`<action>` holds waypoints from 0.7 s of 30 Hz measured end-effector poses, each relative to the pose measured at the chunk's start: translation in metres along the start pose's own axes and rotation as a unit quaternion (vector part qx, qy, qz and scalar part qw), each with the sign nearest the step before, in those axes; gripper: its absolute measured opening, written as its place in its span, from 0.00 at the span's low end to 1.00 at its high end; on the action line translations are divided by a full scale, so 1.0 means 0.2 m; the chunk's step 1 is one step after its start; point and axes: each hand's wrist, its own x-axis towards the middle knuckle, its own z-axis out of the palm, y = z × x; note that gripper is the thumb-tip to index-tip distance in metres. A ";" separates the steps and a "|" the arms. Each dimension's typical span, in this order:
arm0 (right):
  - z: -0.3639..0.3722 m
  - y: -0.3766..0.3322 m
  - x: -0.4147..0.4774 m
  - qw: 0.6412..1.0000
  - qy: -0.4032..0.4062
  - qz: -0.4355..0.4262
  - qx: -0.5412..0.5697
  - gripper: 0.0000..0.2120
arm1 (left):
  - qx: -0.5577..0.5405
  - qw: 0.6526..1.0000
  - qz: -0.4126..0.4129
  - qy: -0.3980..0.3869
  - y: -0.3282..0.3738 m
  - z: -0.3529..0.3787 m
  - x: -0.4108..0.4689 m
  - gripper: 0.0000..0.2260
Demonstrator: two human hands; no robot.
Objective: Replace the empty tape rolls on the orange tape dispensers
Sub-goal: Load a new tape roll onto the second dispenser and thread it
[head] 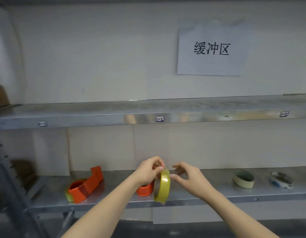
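Observation:
A yellow tape roll [163,185] stands on edge at the front of the lower shelf, pinched at its top by my left hand [149,170]. Behind the roll and partly hidden by that hand sits an orange tape dispenser [144,190]. My right hand [187,176] hovers just right of the roll with fingers spread, holding nothing. A second orange tape dispenser [87,183] lies further left on the same shelf, with a bit of yellow tape showing under its round end.
Two more tape rolls lie at the right of the lower metal shelf [208,193]: a pale one [244,179] and a white-blue one [281,180]. An upper shelf [148,110] runs overhead. A paper sign [211,50] hangs on the wall. Brown items sit far left.

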 end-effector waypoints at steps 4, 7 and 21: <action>0.14 -0.13 0.08 1.000 0.000 -0.003 -0.029 0.13 | -0.012 1.000 0.020 -0.019 -0.05 -0.09 -0.07 0.13; 0.18 -0.16 0.11 0.999 0.004 0.004 -0.042 0.04 | -0.026 0.999 0.031 -0.032 -0.06 -0.11 -0.12 0.14; 0.05 -0.18 0.25 0.989 -0.103 -0.036 0.096 0.11 | 0.091 0.994 0.001 -0.061 -0.12 -0.14 -0.09 0.24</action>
